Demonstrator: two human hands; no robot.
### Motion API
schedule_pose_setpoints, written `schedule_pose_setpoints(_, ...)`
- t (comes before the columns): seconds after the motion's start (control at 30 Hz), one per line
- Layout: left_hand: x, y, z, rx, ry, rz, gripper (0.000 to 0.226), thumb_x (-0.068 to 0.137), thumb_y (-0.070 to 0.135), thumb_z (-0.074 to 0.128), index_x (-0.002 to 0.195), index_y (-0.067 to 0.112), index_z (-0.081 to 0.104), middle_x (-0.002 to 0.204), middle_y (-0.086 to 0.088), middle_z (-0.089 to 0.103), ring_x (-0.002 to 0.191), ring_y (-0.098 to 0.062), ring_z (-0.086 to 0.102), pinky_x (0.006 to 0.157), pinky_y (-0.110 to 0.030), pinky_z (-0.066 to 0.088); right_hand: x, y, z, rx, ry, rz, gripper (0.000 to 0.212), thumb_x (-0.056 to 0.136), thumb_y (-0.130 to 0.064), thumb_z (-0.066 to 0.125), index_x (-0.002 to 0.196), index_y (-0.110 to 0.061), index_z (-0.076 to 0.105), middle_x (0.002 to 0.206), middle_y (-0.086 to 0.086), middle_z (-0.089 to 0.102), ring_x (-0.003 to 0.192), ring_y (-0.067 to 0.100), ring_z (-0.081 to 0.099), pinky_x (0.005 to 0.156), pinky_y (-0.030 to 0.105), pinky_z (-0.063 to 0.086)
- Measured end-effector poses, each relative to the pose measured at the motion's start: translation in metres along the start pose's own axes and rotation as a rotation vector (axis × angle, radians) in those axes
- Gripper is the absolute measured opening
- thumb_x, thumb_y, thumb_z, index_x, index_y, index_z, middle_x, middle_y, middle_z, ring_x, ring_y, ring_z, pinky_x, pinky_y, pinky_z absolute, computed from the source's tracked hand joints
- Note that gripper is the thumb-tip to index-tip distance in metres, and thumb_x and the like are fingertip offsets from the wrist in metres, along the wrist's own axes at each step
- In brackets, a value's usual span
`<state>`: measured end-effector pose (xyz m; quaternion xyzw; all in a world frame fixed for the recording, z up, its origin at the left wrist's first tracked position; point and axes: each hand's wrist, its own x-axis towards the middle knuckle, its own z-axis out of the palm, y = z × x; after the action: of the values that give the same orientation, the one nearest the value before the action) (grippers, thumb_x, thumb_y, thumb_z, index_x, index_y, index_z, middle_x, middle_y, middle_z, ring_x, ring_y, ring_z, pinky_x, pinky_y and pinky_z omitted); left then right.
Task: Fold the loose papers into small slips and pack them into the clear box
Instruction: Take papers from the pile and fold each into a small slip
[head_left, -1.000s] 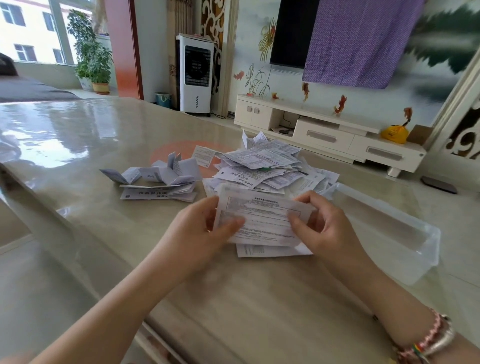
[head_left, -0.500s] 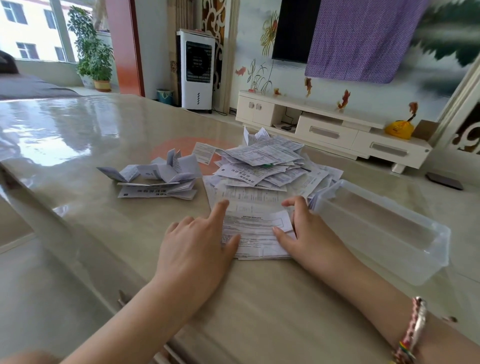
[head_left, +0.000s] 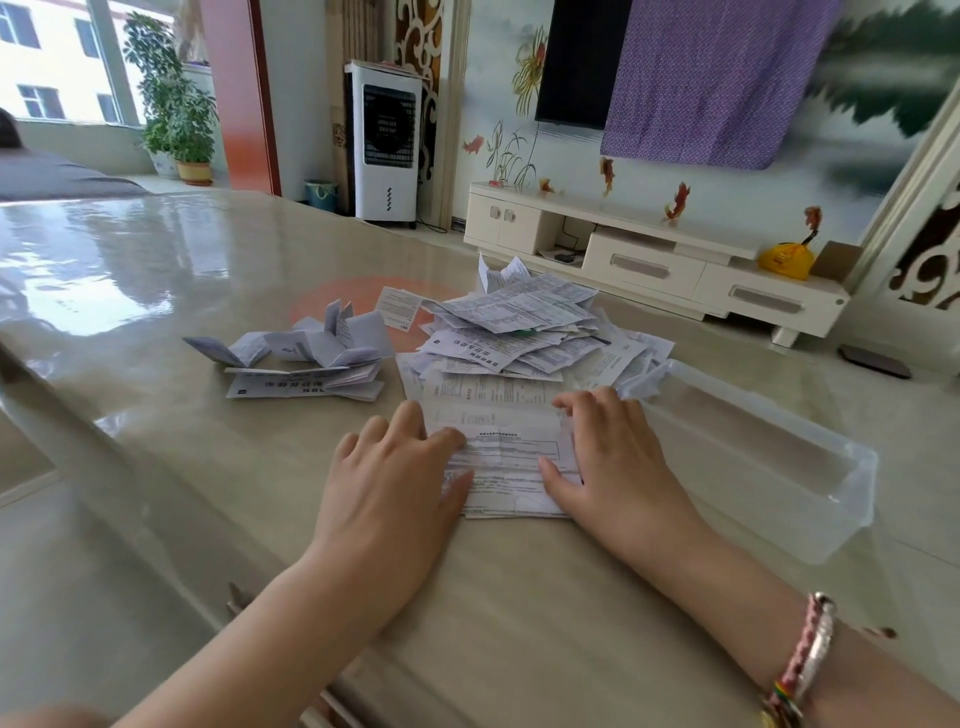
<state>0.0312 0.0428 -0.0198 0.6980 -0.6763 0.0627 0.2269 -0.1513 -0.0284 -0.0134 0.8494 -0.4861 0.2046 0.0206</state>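
Folded sheet (head_left: 511, 457) — flat on table (head_left: 156, 415), near edge of loose pile (head_left: 519, 332); left hand (head_left: 395, 478) and right hand (head_left: 613, 457) press it with straight fingers, seemingly to set the crease. Clear box (head_left: 769, 457) — right of sheet, seemingly unfilled; finished slips (head_left: 306, 358) heaped left.

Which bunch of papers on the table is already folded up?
The small bunch of folded slips left of the big loose heap; its pieces are creased and standing open.
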Motion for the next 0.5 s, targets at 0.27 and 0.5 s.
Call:
schedule_pose_setpoints(0.27, 0.004, -0.006, 0.008, -0.189, 0.017, 0.139, 0.033, 0.082, 0.046, 0.043, 0.097, 0.037, 0.071, 0.092, 0.013, 0.058, 0.089, -0.019, 0.055, 0.079, -0.035, 0.048, -0.009, 0.003, -0.012, 0.220, -0.066, -0.336, 0.032, 0.084, -0.052, 0.056, 0.106, -0.030, 0.064, 0.129, -0.013, 0.052, 0.122, 0.002, 0.044, 0.104, 0.023, 0.034)
schedule_pose_setpoints(0.5, 0.012, -0.025, 0.004, -0.220, -0.137, 0.254, 0.066, 0.068, 0.081, 0.037, 0.115, 0.043, 0.064, 0.100, 0.021, 0.049, 0.098, -0.008, 0.045, 0.092, -0.029, 0.041, -0.007, 0.010, -0.012, 0.291, -0.169, -0.323, 0.036, 0.086, -0.053, 0.057, 0.107, -0.026, 0.068, 0.108, -0.014, 0.061, 0.105, 0.000, 0.054, 0.093, 0.021, 0.042)
